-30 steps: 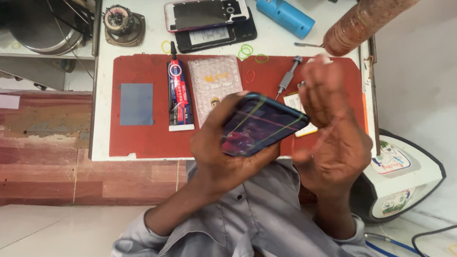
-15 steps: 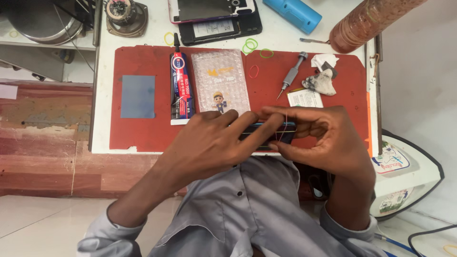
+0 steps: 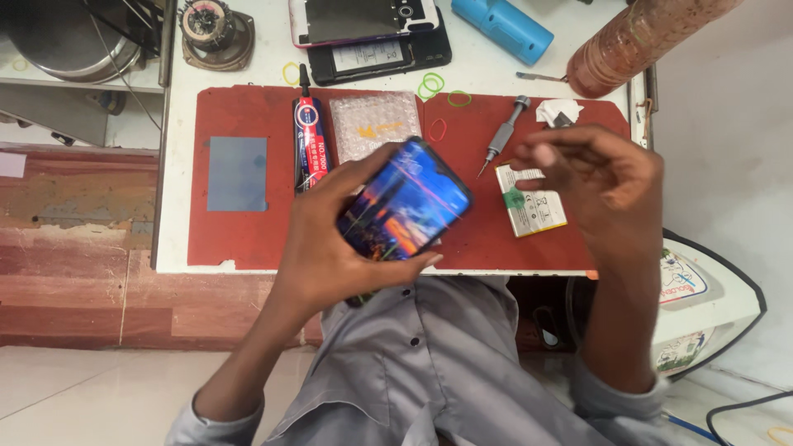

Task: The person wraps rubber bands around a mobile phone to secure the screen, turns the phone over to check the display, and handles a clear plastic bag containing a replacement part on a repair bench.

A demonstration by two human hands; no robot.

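Lit phone (image 3: 405, 201) in left hand (image 3: 343, 248), long axis diagonal; right hand (image 3: 599, 186) empty.

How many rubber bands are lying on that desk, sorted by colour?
Green rubber bands: 3, a pair that overlap and one on the red mat's top edge
Yellow rubber band: 1, left of the glue tube's tip
Red rubber band: 1, on the red mat
Total: 5
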